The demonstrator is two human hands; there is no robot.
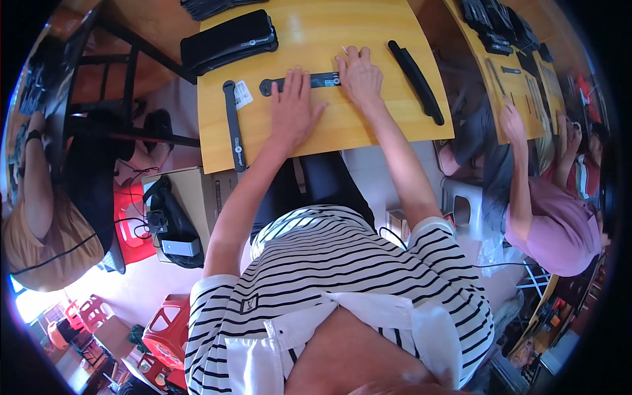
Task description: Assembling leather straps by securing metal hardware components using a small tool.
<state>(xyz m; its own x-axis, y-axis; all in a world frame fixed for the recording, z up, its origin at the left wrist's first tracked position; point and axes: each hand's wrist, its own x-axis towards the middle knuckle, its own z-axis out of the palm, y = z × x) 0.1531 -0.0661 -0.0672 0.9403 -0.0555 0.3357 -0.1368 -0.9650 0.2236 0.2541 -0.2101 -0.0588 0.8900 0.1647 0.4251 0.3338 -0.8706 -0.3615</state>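
A long black strap (322, 81) lies flat across the middle of the yellow wooden table (368, 125). My left hand (293, 105) presses on its left part with fingers spread. My right hand (359, 74) rests on its right end, fingers together over it. A second black strap with a white tag (232, 122) lies lengthwise at my left hand's side. A third black strap (416, 81) lies diagonally to the right of my right hand.
A stack of black straps (227, 41) sits at the table's far left. A cardboard box (197, 197) with a black bag stands under the table's left. Another person (546, 210) works at a neighbouring table on the right; a further person (39, 230) sits at the left. Red plastic stools (164, 329) stand behind.
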